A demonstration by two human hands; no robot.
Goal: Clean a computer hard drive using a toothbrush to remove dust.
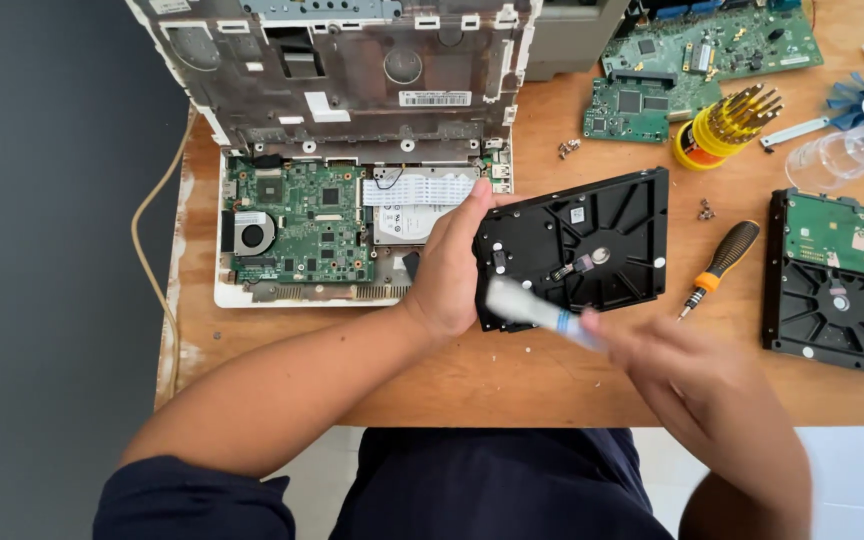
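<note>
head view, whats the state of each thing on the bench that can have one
laptop: opened up, motherboard bare
black hard drive: board off, tilted on its edge, gripped by left hand
brush: in right hand, blurred, against the drive
second hard drive: flat, board on
screwdriver: lying loose
bit holder: upright, full of bits

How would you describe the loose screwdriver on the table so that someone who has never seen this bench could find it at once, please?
Start at the wooden table and find the two black hard drives, one held by the left hand, one lying at the right edge. The screwdriver lies slanted in the gap between them. Its black and orange handle sets it apart from the yellow holder of bits behind it.
</note>
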